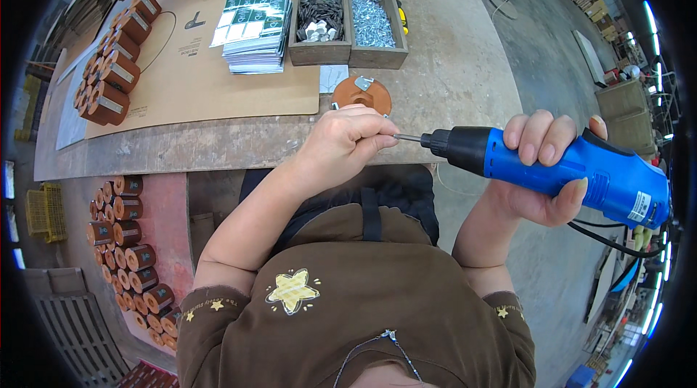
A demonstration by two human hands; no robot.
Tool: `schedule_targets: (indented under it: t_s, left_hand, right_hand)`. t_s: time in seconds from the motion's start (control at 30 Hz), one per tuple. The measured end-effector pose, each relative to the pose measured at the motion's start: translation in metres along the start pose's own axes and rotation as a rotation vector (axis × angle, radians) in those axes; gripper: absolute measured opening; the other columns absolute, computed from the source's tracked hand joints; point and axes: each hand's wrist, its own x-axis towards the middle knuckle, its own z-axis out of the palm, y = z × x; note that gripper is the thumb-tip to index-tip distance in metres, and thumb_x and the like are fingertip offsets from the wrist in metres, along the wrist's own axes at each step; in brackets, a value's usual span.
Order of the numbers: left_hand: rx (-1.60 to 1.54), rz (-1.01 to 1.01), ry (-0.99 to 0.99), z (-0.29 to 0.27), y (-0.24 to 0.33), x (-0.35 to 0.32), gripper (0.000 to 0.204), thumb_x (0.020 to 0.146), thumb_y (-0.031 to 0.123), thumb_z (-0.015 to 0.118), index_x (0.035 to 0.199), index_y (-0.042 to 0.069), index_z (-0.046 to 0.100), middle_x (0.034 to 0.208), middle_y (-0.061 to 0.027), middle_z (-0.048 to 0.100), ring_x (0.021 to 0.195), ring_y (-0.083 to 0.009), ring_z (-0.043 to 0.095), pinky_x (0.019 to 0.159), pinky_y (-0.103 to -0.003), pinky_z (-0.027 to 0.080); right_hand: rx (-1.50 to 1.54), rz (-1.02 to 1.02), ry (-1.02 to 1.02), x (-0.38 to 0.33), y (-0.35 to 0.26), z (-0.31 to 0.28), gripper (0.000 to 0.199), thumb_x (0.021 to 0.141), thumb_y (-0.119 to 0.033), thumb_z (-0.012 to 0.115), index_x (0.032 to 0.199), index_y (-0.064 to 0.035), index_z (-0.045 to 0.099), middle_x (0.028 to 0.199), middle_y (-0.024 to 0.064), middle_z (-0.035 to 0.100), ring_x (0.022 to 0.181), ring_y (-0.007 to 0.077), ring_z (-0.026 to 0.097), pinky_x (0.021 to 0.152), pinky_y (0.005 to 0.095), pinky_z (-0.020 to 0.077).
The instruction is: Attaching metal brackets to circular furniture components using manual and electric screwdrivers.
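Observation:
My right hand (534, 203) is wrapped round a blue and black electric screwdriver (468, 150), held level and pointing left. Its thin metal bit (409, 137) reaches the pinched thumb and forefinger of my left hand (341, 140). Whatever those fingertips hold at the bit's tip is too small and covered to make out. Just beyond my left hand, on the table near its front edge, is a round orange-brown piece (377, 102) with a small metal bracket (364, 83) on top. My left hand partly hides this piece.
Behind stand two wooden boxes, one with dark small parts (319, 7), one with silvery screws (373, 21). Left of them lies a stack of printed cards (254, 32) on a cardboard sheet (210, 97). Orange-brown cylinders (120, 71) line the table's left; more (127, 209) lie below. A cord (613, 244) hangs right.

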Motion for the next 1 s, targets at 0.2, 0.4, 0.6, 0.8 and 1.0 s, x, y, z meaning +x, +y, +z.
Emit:
schedule_targets:
  t_s: [0.2,0.4,0.6,0.8,1.0]
  left_hand:
    - [-0.001,-0.026,-0.055,-0.002,0.000,-0.001,0.008,0.075,0.002,0.063,0.082,0.001,0.062,0.077,-0.0080,0.062,0.074,-0.0211,0.059,0.066,-0.030,0.045]
    - [0.037,0.183,-0.092,-0.001,0.003,-0.001,0.010,0.068,0.004,0.067,0.076,0.003,0.060,0.071,-0.0074,0.057,0.070,-0.0234,0.056,0.065,-0.032,0.044]
    - [0.222,0.244,-0.124,0.007,-0.001,0.009,0.011,0.067,0.008,0.069,0.072,0.005,0.060,0.066,-0.0062,0.054,0.071,-0.0234,0.054,0.071,-0.033,0.042]
    - [0.292,0.390,-0.032,-0.015,-0.014,0.049,0.030,0.074,0.020,0.066,0.101,0.007,0.059,0.104,-0.0092,0.056,0.096,-0.0262,0.053,0.084,-0.033,0.042]
    - [0.375,-0.276,0.130,-0.073,-0.096,0.101,0.022,0.078,0.013,0.062,0.097,0.002,0.063,0.083,-0.0089,0.065,0.074,-0.0160,0.060,0.069,-0.028,0.047]
  right_hand:
    - [0.034,0.022,-0.157,0.002,-0.002,-0.001,0.068,0.082,-0.029,0.059,0.133,-0.0078,0.020,0.079,0.0080,0.052,0.067,0.0196,0.053,0.061,0.0360,0.0459]
    - [0.061,0.070,-0.087,-0.003,-0.001,0.002,0.069,0.081,-0.026,0.061,0.133,-0.0077,0.019,0.077,0.0073,0.053,0.064,0.0187,0.054,0.060,0.0341,0.0471]
    - [-0.012,0.079,-0.039,-0.009,0.002,-0.002,0.070,0.080,-0.028,0.062,0.133,-0.0072,0.020,0.077,0.0077,0.052,0.064,0.0188,0.052,0.059,0.0342,0.0459]
    - [-0.091,0.032,0.128,-0.012,0.005,-0.006,0.062,0.081,-0.023,0.056,0.131,-0.0051,0.023,0.076,0.0083,0.050,0.063,0.0186,0.051,0.060,0.0360,0.0447]
    - [-0.108,0.039,0.220,-0.017,-0.004,-0.015,0.057,0.082,-0.022,0.051,0.129,-0.0038,0.024,0.077,0.0091,0.050,0.064,0.0184,0.050,0.061,0.0359,0.0444]
